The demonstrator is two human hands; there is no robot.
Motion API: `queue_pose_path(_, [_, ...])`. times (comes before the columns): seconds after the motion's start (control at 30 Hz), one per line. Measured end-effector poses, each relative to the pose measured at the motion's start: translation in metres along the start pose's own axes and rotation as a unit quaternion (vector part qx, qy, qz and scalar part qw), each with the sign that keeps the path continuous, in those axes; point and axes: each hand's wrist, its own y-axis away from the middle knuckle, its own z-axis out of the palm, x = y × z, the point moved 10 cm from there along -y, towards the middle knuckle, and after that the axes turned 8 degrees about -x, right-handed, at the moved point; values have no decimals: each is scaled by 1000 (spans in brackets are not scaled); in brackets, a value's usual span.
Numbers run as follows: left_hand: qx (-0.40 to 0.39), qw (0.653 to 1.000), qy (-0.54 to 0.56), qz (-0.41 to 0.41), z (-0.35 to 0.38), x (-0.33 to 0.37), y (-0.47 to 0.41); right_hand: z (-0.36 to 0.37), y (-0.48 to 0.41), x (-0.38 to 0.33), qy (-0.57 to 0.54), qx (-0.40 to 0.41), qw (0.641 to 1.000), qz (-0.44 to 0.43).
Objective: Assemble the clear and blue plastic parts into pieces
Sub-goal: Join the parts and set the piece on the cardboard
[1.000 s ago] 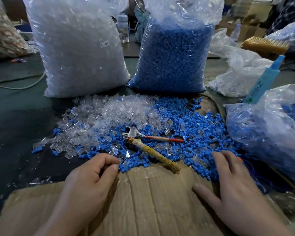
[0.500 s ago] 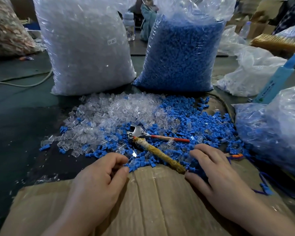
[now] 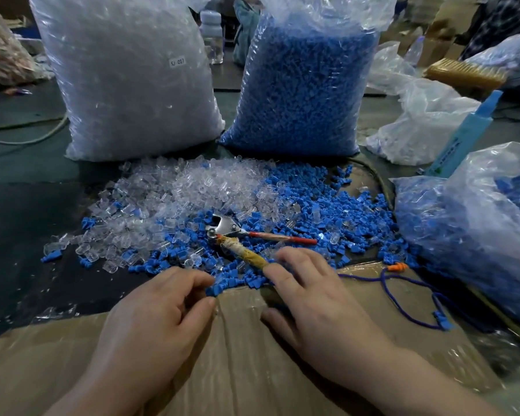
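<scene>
Right hand (image 3: pixel 306 295) has come in from the right side of the cardboard (image 3: pixel 237 361) toward the middle. Its fingers now lie loose and spread on the near edge of the blue parts (image 3: pixel 351 217), touching the end of the wrapped handle (image 3: pixel 243 255) of the cutter (image 3: pixel 222 228). Left hand (image 3: pixel 159 313) has barely shifted: fingers curled, thumb close to forefinger at the pile's near edge. Whether it pinches a part, cannot tell.

Clear parts (image 3: pixel 174 199) heaped far and left of centre, blue parts right and near. The 2 heaps mix where they meet.

Progress: no joined piece visible in either hand or on the cardboard. 2 full bags stand far, clear bag (image 3: pixel 126 85) left, blue bag (image 3: pixel 300 91) right. Side bag (image 3: pixel 463 235) at right shows blue and clear together, possibly finished pieces; unsure. My reading: nearly all the work is left.

Orientation: parts lie every way, no common direction; too small to read 1 part's long axis. Whole spread runs left to right.
</scene>
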Motion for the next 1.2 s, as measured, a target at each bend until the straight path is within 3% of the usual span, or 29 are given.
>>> queue_pose_path(0.23, [14, 1000, 5, -5, 0, -1, 1, -12, -44, 12, 29, 28, 999, -26])
queue_pose_path(0.43, [16, 1000, 20, 3, 0, -1, 2, -32, -32, 27, 81, 59, 994, 53])
queue_pose_path(0.57, [83, 995, 55, -11, -12, -6, 6, -46, 24, 31, 84, 117, 985, 99])
queue_pose_path(0.7, [138, 988, 48, -57, -27, -20, 8, -29, 60, 37, 57, 68, 981, 175])
queue_pose_path(0.83, [88, 990, -28, -106, -22, -28, 4, -18, 60, 47, 65, 15, 970, 235])
queue_pose_path(1.0, [31, 990, -98, -93, -11, -18, 0, -12, 29, 32, 63, -17, 981, 185])
queue_pose_path(1.2, [67, 991, -71, -97, -14, -21, 3, -18, 17, -1, 48, -8, 992, 113])
